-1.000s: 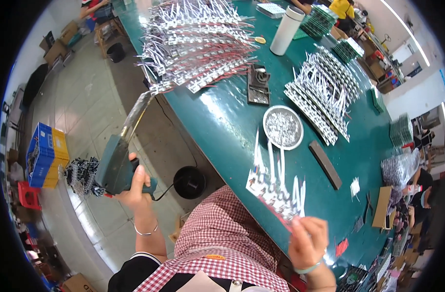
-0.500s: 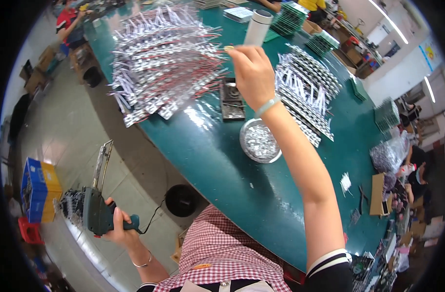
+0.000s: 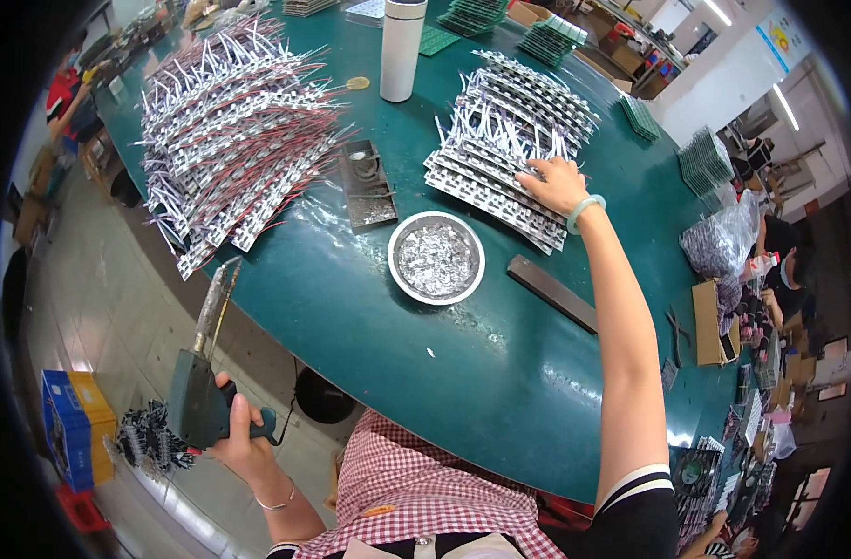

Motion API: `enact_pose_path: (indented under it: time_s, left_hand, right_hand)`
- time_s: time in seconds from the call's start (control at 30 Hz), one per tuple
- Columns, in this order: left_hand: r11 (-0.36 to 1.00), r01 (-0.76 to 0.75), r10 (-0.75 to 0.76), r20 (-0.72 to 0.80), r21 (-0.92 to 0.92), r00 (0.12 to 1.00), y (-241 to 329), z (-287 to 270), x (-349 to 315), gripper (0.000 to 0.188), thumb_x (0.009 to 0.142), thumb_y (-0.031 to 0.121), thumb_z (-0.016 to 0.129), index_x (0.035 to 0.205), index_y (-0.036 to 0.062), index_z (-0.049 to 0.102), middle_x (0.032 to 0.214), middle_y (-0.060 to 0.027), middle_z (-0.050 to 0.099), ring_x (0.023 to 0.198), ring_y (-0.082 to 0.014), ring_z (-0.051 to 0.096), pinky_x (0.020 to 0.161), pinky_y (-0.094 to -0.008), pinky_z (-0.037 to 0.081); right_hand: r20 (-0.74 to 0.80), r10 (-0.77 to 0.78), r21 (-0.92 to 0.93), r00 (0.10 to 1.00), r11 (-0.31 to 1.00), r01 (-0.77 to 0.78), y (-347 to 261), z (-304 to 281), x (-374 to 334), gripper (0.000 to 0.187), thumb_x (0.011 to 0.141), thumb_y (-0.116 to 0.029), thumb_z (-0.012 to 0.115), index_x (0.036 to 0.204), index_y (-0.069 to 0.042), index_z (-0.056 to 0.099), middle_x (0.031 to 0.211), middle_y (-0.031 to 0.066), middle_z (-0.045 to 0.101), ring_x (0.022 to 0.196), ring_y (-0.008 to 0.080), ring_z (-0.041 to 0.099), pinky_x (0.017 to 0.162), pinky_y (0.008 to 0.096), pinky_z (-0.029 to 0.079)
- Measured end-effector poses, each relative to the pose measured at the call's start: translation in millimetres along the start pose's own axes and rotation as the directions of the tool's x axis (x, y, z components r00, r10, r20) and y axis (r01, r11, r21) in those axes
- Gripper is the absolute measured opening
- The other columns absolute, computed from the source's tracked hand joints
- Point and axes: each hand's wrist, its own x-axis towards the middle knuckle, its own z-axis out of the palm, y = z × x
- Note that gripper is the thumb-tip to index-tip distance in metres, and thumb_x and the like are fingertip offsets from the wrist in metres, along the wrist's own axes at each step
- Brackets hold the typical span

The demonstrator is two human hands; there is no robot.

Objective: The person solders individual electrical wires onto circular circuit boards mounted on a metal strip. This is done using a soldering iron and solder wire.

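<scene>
My left hand (image 3: 246, 449) grips a dark green soldering gun (image 3: 194, 401) by its pistol handle. Its long metal tip points up, close to the table's left edge. My right hand (image 3: 558, 186), fingers apart, rests at the right end of a pile of white light strips with thin wires (image 3: 500, 191); whether it pinches one is unclear. A larger pile of similar strips (image 3: 239, 140), with red and white wires, covers the far left of the table. Between the piles lies a small dark metal tray (image 3: 371, 210). Nearer me stands a white-rimmed bowl (image 3: 436, 300) of silvery bits.
A dark bar (image 3: 551, 293) lies beside my right forearm on the green table (image 3: 397, 373). A white flask (image 3: 402, 56) stands at the back, near a yellow ring (image 3: 357, 83). Pliers (image 3: 676, 335) and a cardboard box (image 3: 709, 326) sit at the right. Co-workers sit beyond.
My right hand has moved right and nearer, from by the flask to the right strips. The dark bar has come into sight. The view has shifted right; my left hand still holds the soldering gun.
</scene>
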Motion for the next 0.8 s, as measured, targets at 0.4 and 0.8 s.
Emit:
enact_pose_path:
  time_s: [0.4,0.8]
  left_hand:
    - [1.0,-0.006,0.005,0.088,0.011,0.996,14.5,-7.2,-24.5,0.046,0.084,-0.011,0.06,0.128,-0.0056,0.05,0.119,-0.021,0.063,0.057,-0.0106,0.05,0.048,-0.0218,0.04]
    - [0.998,0.026,-0.009,0.311,-0.05,0.95,11.3,36.4,-49.1,0.034,0.084,-0.008,0.06,0.117,-0.0093,0.053,0.116,-0.0211,0.062,0.054,-0.0099,0.047,0.049,-0.0219,0.039]
  right_hand:
    - [-0.084,0.046,0.453,0.995,0.891,-0.003,38.6,-3.6,-5.3,0.062,0.065,-0.053,0.086,0.104,-0.006,0.073,0.121,0.0219,0.063,0.12,0.0382,0.054,0.103,0.0506,0.039]
    - [-0.209,0.258,0.421,0.943,0.894,-0.151,-82.8,23.8,-374.9,0.056,0.063,-0.025,0.088,0.108,-0.009,0.06,0.114,0.0103,0.051,0.109,0.032,0.045,0.093,0.0451,0.032]
